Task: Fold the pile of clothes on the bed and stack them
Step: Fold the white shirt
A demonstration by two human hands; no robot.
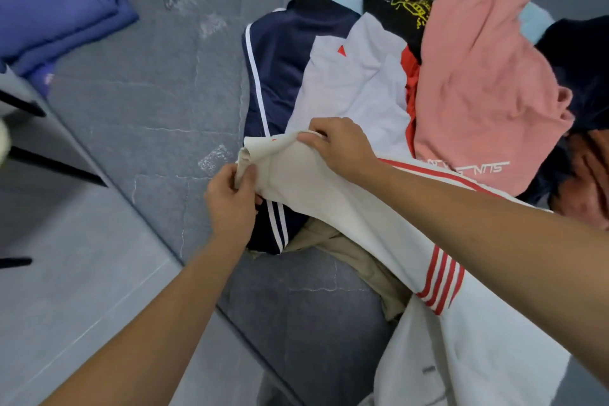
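1. Both hands are clamped on one end of the cream-white cotton garment with red stripes [329, 208]: the left hand [230, 204] pinches its bunched corner, the right hand [339, 148] grips the edge just beside.
2. The garment trails across the unfolded clothes pile [461, 82] on the grey bed [148, 102].
3. Risk: lifting may drag the navy white-striped shorts [276, 69] along, because the garment lies over them.
4. A folded purple cloth [62, 20] lies well apart.

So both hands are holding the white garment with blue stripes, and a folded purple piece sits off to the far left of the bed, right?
Nearly. The head view shows the white garment has red stripes, not blue. Both the left hand and the right hand do hold it, and the folded purple piece does sit at the bed's far left.
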